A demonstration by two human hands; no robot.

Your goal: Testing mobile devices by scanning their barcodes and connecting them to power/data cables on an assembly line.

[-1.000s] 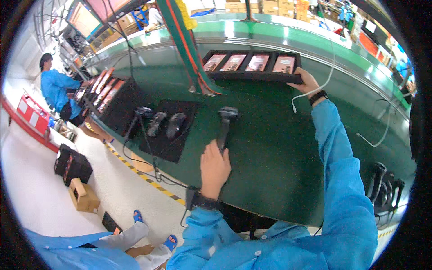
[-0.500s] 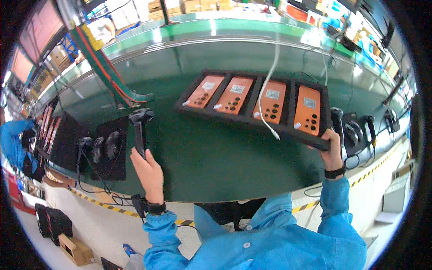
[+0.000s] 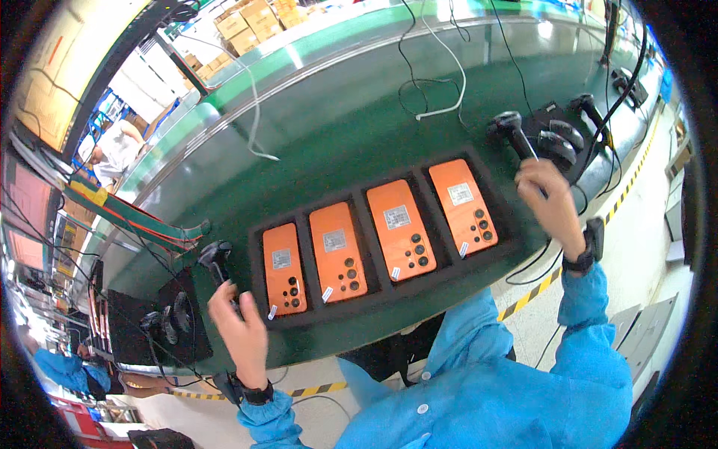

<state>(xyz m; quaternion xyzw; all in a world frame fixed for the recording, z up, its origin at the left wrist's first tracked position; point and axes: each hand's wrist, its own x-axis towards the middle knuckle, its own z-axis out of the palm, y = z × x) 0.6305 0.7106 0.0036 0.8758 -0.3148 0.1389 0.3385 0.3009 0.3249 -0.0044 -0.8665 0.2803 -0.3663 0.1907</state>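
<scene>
In my left hand [image 3: 241, 333] is the handle of a black handheld barcode scanner [image 3: 215, 256], its head pointing away from me. My right hand [image 3: 552, 198], slightly blurred, has its fingers closed around the lower handle of a second black barcode scanner [image 3: 510, 129] at the right. Between the hands a black foam tray [image 3: 380, 298] lies on the green table, with several orange phones in its slots, backs up. One phone [image 3: 282, 271] sits nearest my left hand, another [image 3: 462, 203] nearest my right. Each has a pale label and a small tab near its dark camera lenses.
More black devices [image 3: 559, 142] with cables stand at the right, and others [image 3: 173, 318] on a black mat at the left. White cables [image 3: 258, 127] hang over the table [image 3: 336, 168]. A green post [image 3: 131, 213] rises at the left; a person in blue [image 3: 71, 370] is beyond.
The foam tray has come down nearer to me and left, flat on the table. My right hand has let go of it and moved to the right-hand scanner. My view has turned.
</scene>
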